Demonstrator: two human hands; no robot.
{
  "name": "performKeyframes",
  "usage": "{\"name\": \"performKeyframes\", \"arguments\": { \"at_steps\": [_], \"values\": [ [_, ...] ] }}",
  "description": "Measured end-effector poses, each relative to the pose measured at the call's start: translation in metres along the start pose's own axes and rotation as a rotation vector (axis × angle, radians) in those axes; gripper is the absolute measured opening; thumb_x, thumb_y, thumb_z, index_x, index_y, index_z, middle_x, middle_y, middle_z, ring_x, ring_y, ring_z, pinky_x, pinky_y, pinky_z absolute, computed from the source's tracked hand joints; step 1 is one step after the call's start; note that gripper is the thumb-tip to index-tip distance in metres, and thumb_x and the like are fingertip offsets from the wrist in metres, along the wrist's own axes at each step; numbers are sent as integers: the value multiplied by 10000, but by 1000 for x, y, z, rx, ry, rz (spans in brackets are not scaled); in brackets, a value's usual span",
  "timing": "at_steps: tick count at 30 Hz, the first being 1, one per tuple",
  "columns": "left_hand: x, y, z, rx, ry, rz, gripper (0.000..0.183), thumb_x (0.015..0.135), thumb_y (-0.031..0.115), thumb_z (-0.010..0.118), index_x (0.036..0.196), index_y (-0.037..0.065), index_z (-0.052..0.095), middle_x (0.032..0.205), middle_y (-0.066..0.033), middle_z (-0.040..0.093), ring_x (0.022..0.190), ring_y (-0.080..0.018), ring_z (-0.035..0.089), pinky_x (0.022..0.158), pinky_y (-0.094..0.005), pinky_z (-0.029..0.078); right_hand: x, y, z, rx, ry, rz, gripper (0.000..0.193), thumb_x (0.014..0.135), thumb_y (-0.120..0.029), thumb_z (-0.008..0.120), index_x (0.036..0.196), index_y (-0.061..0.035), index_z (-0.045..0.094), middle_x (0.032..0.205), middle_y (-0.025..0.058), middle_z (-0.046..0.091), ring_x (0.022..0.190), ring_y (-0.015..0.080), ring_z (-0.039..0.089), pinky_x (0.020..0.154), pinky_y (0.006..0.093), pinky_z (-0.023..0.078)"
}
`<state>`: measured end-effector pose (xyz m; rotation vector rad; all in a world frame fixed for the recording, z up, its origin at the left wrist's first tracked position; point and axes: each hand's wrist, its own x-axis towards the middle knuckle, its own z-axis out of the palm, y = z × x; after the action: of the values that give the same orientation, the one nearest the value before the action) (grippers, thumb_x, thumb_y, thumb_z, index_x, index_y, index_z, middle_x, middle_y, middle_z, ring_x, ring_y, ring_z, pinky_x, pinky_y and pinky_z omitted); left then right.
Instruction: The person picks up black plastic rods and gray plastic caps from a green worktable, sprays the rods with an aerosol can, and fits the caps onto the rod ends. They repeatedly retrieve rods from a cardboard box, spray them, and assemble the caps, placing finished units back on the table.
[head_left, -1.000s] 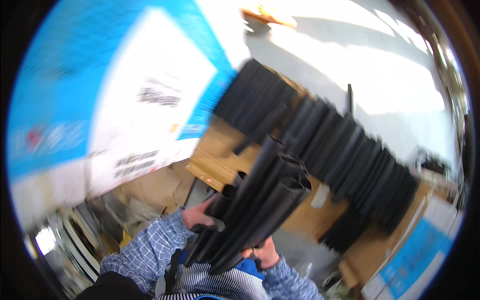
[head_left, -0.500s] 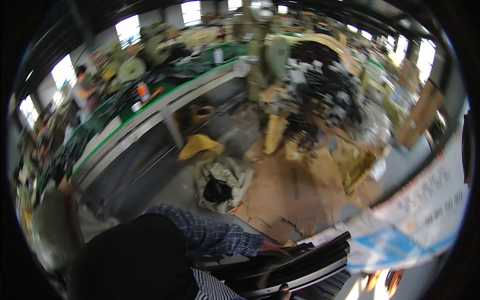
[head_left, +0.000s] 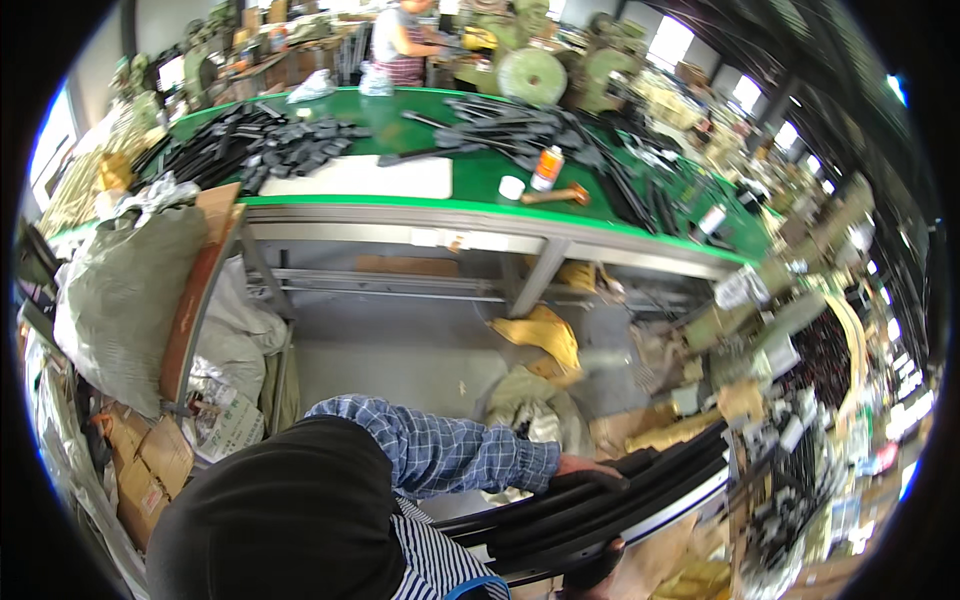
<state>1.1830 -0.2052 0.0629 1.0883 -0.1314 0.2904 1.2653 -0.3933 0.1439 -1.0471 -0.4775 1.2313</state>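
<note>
A bundle of long black strips (head_left: 640,505) lies slantwise in front of me, with a pale, straight-edged strip (head_left: 690,506) along its near side. My left hand (head_left: 592,472), at the end of a blue checked sleeve, grips the bundle from its far side, its fingers over the top strips. At the lower edge, my right hand (head_left: 598,568) holds the near side from below; most of it is dark and partly hidden. The bundle's left end runs in beside my striped clothing.
Ahead stands a long green-topped table (head_left: 390,115) with heaps of black pieces, a white board, an orange-and-white bottle (head_left: 547,168) and a hammer (head_left: 556,196). A stuffed sack (head_left: 125,300) leans at left. Yellow and pale sacks lie on the floor. A person works behind the table.
My view has turned left, bringing the green table to the front. The bundle has come round with me, still between both hands; the large printed white sheet at right is out of view.
</note>
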Motion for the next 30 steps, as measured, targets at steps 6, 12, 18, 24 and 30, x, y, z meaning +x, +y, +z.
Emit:
{"name": "performKeyframes", "arguments": {
  "at_steps": [6, 12, 18, 24, 30],
  "values": [
    [-126, 99, -145, 809, 344, 558, 523, 945, 174, 618, 1436, 83, 462, 1495, -148, 424, 1384, -265, 407, 1176, -396, 303, 164, 23, 121, -229, -344, 123, 767, 824, -440, 766, 1371, -11, 442, 1250, 119, 574, 1126, 250, 578, 959, 380, 496],
    [-247, 218, -227, -383, 768, 152, 442, 959, 218, 616, 1350, 30, 531, 1371, -143, 538, 1271, -242, 520, 1089, -374, 422, 322, 88, 269, -194, -729, 424, 773, 833, -277, 788, 1426, -33, 356, 1217, 79, 570, 1090, 211, 584, 923, 307, 515],
    [-344, 322, -271, -714, 1058, 363, 341, 935, 193, 655, 1215, 1, 628, 1053, -166, 717, 884, -223, 725, 797, -375, 616, 433, 153, 427, -111, -1033, 579, 729, 833, -318, 799, 1375, -80, 373, 1219, 55, 517, 1074, 181, 565, 894, 304, 524],
    [-421, 358, -321, -422, 1310, 544, 576, 927, 389, 649, 1341, 10, 523, 1185, -159, 665, 990, -248, 695, 880, -384, 588, 493, 226, 552, -364, -1239, 685, 790, 825, -416, 779, 1406, -77, 364, 1259, 68, 518, 1122, 175, 541, 921, 305, 496],
    [-534, 403, -462, -345, 1269, 440, 580, 915, 412, 668, 1317, 13, 542, 1167, -159, 668, 985, -225, 695, 876, -368, 592, 560, 327, 655, -441, -1147, 721, 786, 856, -531, 700, 1404, -54, 400, 1221, 89, 573, 1095, 187, 582, 911, 308, 518]
  ]
}}
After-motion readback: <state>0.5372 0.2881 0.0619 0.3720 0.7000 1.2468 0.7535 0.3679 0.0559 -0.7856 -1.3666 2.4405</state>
